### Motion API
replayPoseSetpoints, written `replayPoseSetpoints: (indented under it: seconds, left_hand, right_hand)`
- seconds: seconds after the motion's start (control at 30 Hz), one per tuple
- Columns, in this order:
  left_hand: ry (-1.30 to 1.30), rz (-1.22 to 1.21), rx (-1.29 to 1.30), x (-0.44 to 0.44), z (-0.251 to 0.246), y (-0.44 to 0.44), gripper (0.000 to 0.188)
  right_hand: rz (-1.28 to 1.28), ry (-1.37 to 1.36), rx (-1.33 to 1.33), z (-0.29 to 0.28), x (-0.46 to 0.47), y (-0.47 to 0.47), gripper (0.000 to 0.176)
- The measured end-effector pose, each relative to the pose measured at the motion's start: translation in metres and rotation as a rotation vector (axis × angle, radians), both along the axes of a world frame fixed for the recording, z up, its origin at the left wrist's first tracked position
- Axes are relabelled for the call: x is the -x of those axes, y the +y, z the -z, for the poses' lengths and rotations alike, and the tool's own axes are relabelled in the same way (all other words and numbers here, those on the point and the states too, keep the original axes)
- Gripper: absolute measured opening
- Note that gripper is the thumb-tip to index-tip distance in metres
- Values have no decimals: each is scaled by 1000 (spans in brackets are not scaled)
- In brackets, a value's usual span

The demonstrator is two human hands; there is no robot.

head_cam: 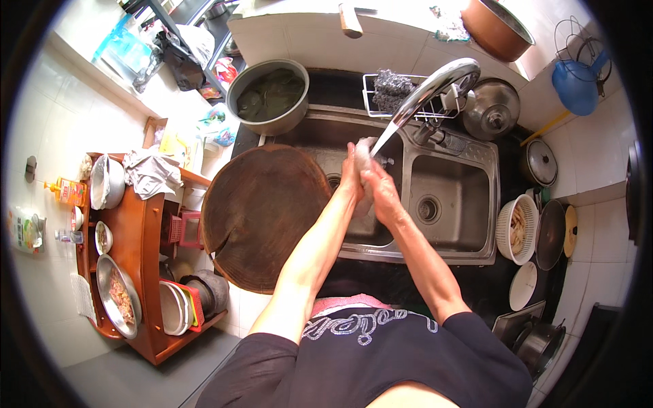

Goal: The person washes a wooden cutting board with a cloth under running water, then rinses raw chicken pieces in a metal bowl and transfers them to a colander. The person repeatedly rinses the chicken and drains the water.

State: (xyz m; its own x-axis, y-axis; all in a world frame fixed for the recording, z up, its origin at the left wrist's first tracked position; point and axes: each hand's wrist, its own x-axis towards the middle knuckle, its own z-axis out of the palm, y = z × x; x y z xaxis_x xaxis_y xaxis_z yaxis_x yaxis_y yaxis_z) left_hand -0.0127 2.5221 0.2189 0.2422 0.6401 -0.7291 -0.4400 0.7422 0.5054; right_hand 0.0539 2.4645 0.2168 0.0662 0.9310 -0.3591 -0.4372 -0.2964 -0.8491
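Note:
Both hands are together under the running faucet [433, 86], above the left basin of a steel double sink [375, 250]. Between my left hand [351, 171] and my right hand [382, 191] is a pale, wet, soft-looking thing [363, 153], which I cannot identify. My left hand presses it from the left, while my right hand wraps it from the right. The water stream [384, 137] falls onto its top. My hands hide much of the thing and part of the basin. A thick round wooden chopping block [265, 219] overlaps the sink's left side.
A pot of dark liquid [270, 97] stands behind the block. Steel-wool scrubbers [390, 89] sit in a wire rack behind the sink. To the right are a white colander [502, 229] with pale food and a white plate [523, 285]. A wooden handle [350, 21] overhangs the ledge above.

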Motion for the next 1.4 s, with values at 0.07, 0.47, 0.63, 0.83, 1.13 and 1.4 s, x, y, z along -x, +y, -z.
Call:
replayPoseSetpoints:
  seconds: [0.07, 0.47, 0.63, 0.83, 1.13, 1.4]
  left_hand:
    - [-117, -27, -74, -13, 12, -1, 38]
    - [432, 188, -368, 11, 50, 9, 17]
    - [32, -103, -212, 19, 38, 21, 13]
    - [-5, -205, -239, 36, 35, 27, 13]
    - [-590, -203, 112, 17, 103, 18, 39]
    - [-48, -214, 20, -12, 74, -7, 32]
  right_hand:
    - [-43, -260, 35, 6, 1, 5, 42]
    - [107, 162, 188, 58, -38, 30, 32]
    - [-58, -176, 68, 61, -49, 36, 27]
    - [-154, -371, 72, 90, -53, 35, 24]
    - [-237, -443, -199, 5, -10, 44, 29]
    - [-241, -1234, -159, 31, -19, 70, 16]
